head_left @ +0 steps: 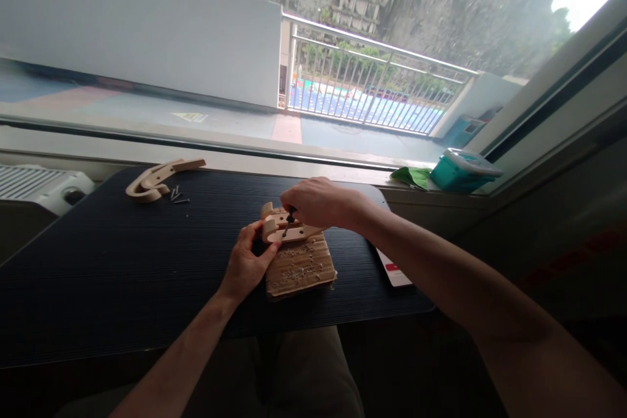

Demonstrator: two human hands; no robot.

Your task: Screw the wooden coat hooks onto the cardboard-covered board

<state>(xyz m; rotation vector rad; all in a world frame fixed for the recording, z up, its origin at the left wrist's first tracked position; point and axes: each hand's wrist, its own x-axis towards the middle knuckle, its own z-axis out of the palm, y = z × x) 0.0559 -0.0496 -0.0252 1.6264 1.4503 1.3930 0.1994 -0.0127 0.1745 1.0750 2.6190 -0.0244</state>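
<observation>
A small pale wooden piece (275, 225) lies on a pitted cardboard pad (300, 266) in the middle of the dark table (108, 261). My left hand (246, 262) is closed on the piece's left end and holds it down. My right hand (318, 202) is closed round a small dark-handled screwdriver (289, 219), whose tip points down onto the wooden piece. The fingers of the right hand hide most of the tool's handle.
At the table's back left lie curved wooden parts (157, 181) and a few loose screws (177, 196). A white card with red print (394, 270) sits at the right edge. A teal box (463, 171) and green cloth (412, 176) rest on the window sill.
</observation>
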